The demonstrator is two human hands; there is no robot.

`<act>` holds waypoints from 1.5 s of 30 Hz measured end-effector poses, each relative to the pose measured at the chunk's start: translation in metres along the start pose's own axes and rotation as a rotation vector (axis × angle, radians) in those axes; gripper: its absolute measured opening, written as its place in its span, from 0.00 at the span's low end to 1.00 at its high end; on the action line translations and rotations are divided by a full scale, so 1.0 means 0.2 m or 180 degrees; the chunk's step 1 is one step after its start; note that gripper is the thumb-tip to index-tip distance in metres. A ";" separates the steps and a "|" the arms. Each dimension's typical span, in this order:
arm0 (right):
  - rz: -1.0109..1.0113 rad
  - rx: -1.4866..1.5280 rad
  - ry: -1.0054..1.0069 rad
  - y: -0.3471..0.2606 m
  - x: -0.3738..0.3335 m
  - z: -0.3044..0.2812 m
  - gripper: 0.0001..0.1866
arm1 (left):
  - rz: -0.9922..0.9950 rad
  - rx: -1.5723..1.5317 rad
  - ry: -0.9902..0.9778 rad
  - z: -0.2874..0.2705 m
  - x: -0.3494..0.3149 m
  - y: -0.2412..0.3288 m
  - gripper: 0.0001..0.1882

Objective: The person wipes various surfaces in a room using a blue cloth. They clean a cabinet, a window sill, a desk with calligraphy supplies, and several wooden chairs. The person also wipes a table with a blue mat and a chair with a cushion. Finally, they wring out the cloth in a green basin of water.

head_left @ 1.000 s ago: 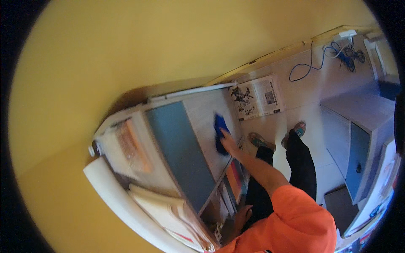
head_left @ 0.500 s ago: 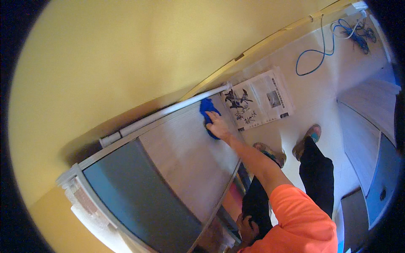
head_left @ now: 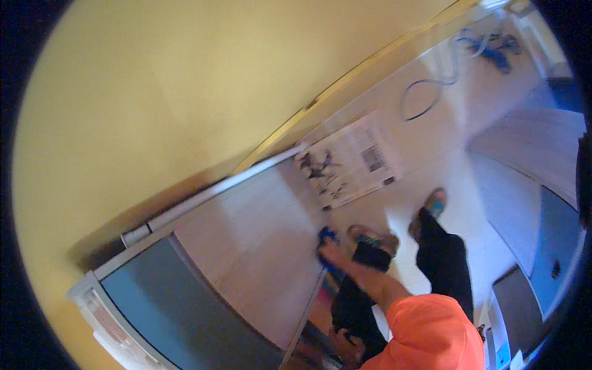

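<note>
A blue cloth (head_left: 325,235) is bunched under my right hand (head_left: 335,254), whose fingers close on it at the right edge of the cabinet top (head_left: 246,234). That hand is slightly smeared by motion. The cabinet top is pale wood-grain, with a blue-grey panel (head_left: 185,302) on its left part. Low in the picture, my left hand (head_left: 346,345) rests against my dark trouser leg beside the cabinet's open side. Its fingers look loosely bent, with nothing visible in them.
Printed sheets (head_left: 351,160) lie on the floor past the cabinet. A white pipe (head_left: 216,188) runs between the cabinet and the yellow wall (head_left: 142,111). Blue cables (head_left: 493,55) coil at the far right. Another pale and blue cabinet (head_left: 524,203) stands to the right. My shoes (head_left: 373,240) are beside the cabinet.
My right hand has drawn the blue cloth from the far part of the cabinet top toward me, to its right edge. The whole view has shifted, and my left hand remains by my leg.
</note>
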State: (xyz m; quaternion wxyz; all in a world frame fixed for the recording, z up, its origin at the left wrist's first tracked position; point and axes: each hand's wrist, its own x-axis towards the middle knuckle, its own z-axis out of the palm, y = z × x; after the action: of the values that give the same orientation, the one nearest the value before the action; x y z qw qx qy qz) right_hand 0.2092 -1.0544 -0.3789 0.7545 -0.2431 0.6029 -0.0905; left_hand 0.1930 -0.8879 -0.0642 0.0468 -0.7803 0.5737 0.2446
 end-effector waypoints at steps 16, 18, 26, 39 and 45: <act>-0.1793 -0.1243 0.1204 -0.84 -1.68 -1.24 0.34 | 0.1518 0.0194 -0.1326 -0.19 0.09 0.11 0.15; -0.1206 -0.1658 0.1529 -0.79 -2.01 -1.53 0.32 | 0.1407 -0.0468 -0.1869 -0.07 0.19 0.01 0.14; -0.1985 -0.4581 0.3349 -0.66 -2.75 -2.10 0.15 | 0.1604 -0.0626 -0.2562 -0.14 0.25 0.35 0.12; 0.0772 -0.1816 0.5603 0.24 -2.78 -1.89 0.24 | 0.2504 0.0338 -0.2358 -0.53 0.41 0.66 0.12; 0.2449 -0.0067 0.5490 0.67 -3.12 -1.77 0.19 | 0.2317 0.0452 -0.2446 -0.69 0.52 0.70 0.11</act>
State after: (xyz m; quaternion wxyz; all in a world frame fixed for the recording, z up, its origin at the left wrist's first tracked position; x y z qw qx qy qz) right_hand -0.3105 -0.7621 0.0428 0.0241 0.1165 0.9927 0.0215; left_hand 0.1340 -1.0750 0.0407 0.2185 -0.3799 0.7639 0.4738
